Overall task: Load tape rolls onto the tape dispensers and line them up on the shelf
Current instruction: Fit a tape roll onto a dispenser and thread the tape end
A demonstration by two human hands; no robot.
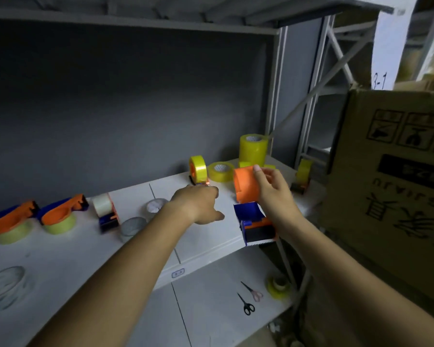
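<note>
Nearest, on the lower board, two pairs of scissors [249, 298] and a small yellow roll [278, 287] lie unused; above them, at the shelf [203, 236] front edge, the right hand [273, 194] grips an orange-and-blue tape dispenser [252, 209] by its orange hood, toothed blade toward the viewer, probably held clear so a roll can go in; the left hand [198, 204] reaches past it, fingers curled toward a loaded yellow dispenser [198, 170], though whether it has hold I cannot tell; further left stand three loaded dispensers [60, 211] roughly in a row, with clear rolls [133, 227] beside; behind, a flat yellow tape roll [221, 171] and a tall stack [253, 150] wait as stock.
</note>
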